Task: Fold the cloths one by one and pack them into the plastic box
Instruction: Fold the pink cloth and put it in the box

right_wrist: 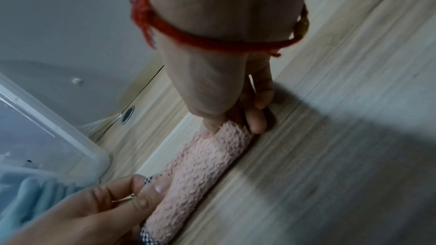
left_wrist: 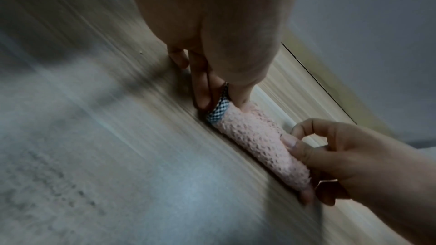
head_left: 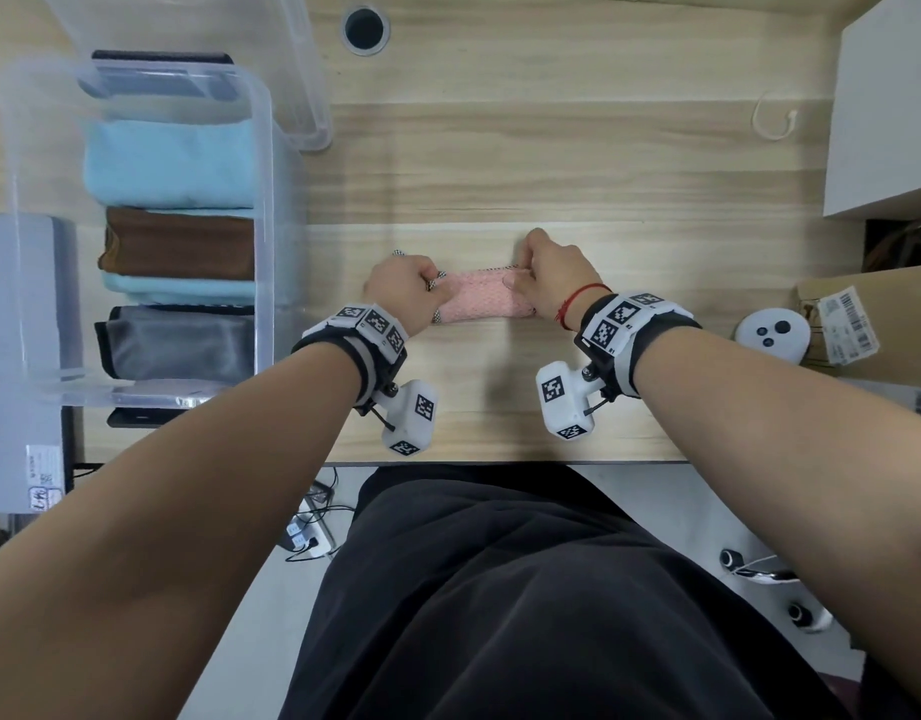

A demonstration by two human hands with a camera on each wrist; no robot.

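A pink fluffy cloth [head_left: 479, 299] with black-and-white check trim lies on the wooden table [head_left: 551, 163], folded into a narrow strip. My left hand [head_left: 437, 292] pinches its left end, thumb on top and fingers behind. My right hand [head_left: 520, 277] pinches the right end the same way. The left wrist view shows the left hand [left_wrist: 221, 100] at the check-trimmed end of the cloth [left_wrist: 257, 144]. In the right wrist view the right hand [right_wrist: 231, 126] grips the far end of the cloth [right_wrist: 200, 174]. The clear plastic box [head_left: 263, 148] stands at the left.
Inside the box lie folded cloths: light blue [head_left: 172, 163], brown [head_left: 182, 244] and grey [head_left: 177, 343]. A clear lid [head_left: 307, 70] sits behind the box. At the right are a white box [head_left: 884, 106], a cardboard box [head_left: 874, 314] and a white controller [head_left: 772, 330].
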